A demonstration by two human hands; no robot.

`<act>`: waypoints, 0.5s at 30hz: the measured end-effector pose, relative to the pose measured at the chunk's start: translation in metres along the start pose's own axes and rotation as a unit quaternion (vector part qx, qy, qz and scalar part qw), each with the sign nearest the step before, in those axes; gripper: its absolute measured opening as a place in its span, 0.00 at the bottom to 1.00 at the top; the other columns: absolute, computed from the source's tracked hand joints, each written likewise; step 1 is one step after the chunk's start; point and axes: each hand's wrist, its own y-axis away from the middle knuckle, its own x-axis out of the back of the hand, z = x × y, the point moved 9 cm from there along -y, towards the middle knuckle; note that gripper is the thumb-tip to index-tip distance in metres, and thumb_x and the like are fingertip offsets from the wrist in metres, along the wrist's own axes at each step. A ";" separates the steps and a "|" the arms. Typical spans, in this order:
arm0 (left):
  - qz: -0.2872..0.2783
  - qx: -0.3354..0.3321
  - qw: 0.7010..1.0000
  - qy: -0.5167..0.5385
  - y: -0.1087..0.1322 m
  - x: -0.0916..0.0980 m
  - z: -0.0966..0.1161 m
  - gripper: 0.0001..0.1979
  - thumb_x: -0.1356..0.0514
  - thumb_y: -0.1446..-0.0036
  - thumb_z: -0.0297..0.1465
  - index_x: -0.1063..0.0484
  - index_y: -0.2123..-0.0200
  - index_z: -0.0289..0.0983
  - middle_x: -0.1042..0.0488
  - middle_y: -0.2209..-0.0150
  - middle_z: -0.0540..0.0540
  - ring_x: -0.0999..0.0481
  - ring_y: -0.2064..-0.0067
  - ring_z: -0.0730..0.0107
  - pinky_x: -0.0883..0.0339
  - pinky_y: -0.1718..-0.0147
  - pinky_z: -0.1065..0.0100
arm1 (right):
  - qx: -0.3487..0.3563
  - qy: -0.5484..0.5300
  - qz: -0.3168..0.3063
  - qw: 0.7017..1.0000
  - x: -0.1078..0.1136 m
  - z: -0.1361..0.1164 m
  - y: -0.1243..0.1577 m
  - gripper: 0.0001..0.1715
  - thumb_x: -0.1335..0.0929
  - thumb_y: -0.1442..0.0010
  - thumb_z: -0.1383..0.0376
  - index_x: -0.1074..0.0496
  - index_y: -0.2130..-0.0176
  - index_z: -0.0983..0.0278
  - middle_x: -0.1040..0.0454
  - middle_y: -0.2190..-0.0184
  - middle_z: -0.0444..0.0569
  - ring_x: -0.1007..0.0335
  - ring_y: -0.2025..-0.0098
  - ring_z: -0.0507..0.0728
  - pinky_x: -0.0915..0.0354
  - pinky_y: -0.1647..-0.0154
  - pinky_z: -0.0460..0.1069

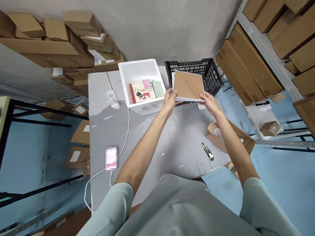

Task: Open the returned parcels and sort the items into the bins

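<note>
Both of my hands hold a flat brown board with white edges (188, 86), with a thin angular line on its upper face. My left hand (169, 101) is closed on its near left corner, and my right hand (209, 101) on its near right corner. The board is over the front of a black plastic crate (209, 73) and hides part of it. To the left stands a white bin (123, 78) containing a book with a fruit cover (142, 91) and a green book (157, 89).
An open cardboard box (218, 142) sits at the table's right edge, near a utility knife (207, 151). A power strip (113, 99), white cables and a blurred device (111, 158) lie on the left. Shelves with cartons (248, 65) stand at right.
</note>
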 end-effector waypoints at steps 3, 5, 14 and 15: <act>0.008 -0.021 1.000 -0.019 -0.042 -0.016 0.011 0.22 0.33 0.24 0.42 0.28 0.34 0.42 0.21 0.38 0.36 0.19 0.34 0.48 0.14 0.45 0.48 | 0.024 0.036 -0.017 0.999 0.009 -0.015 -0.046 0.24 0.26 0.27 0.51 0.22 0.38 0.58 0.14 0.41 0.52 0.17 0.40 0.61 0.17 0.42 0.54; 0.017 -0.030 0.999 -0.032 -0.068 -0.024 0.020 0.18 0.35 0.23 0.43 0.27 0.37 0.41 0.21 0.39 0.35 0.19 0.35 0.48 0.14 0.45 0.49 | 0.052 0.056 -0.024 0.997 0.015 -0.027 -0.079 0.27 0.27 0.26 0.48 0.22 0.36 0.59 0.15 0.38 0.54 0.19 0.35 0.63 0.18 0.38 0.56; 0.041 -0.108 0.993 -0.041 -0.138 -0.040 0.040 0.21 0.32 0.25 0.48 0.26 0.39 0.42 0.23 0.39 0.37 0.21 0.33 0.44 0.20 0.39 0.41 | 0.134 0.061 -0.061 0.987 0.033 -0.047 -0.179 0.33 0.27 0.25 0.44 0.23 0.31 0.58 0.15 0.39 0.53 0.20 0.33 0.66 0.21 0.35 0.60; 0.048 -0.103 0.992 -0.050 -0.143 -0.040 0.036 0.20 0.31 0.25 0.47 0.26 0.41 0.41 0.22 0.41 0.37 0.21 0.35 0.45 0.20 0.39 0.41 | 0.121 0.055 -0.067 0.989 0.032 -0.039 -0.186 0.31 0.26 0.25 0.46 0.22 0.33 0.59 0.14 0.41 0.53 0.18 0.35 0.66 0.21 0.36 0.60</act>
